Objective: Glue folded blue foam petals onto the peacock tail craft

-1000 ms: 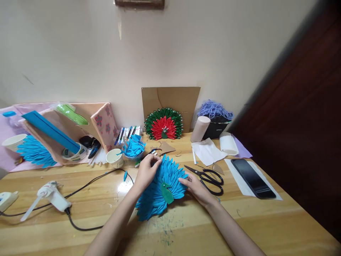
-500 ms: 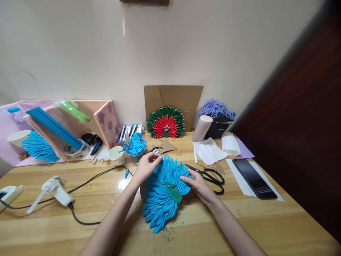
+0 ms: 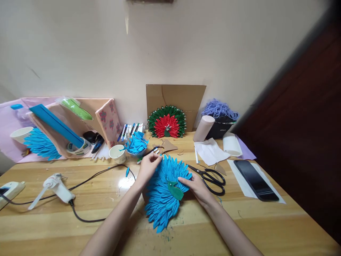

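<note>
Left hand (image 3: 148, 166) and right hand (image 3: 198, 186), nearly closed, pinch one fan (image 3: 162, 199); one scissors (image 3: 203, 174) just beside the right; outward, one glue gun (image 3: 62, 191), one phone (image 3: 255, 180).

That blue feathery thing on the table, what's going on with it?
Someone's two bare hands hold a blue feathered peacock shape with a green bird body on its front. The left hand pinches its upper edge, and the right hand grips the edge near the black scissors. A red and green peacock leans on cardboard behind, and a glue gun lies to the left.
</note>
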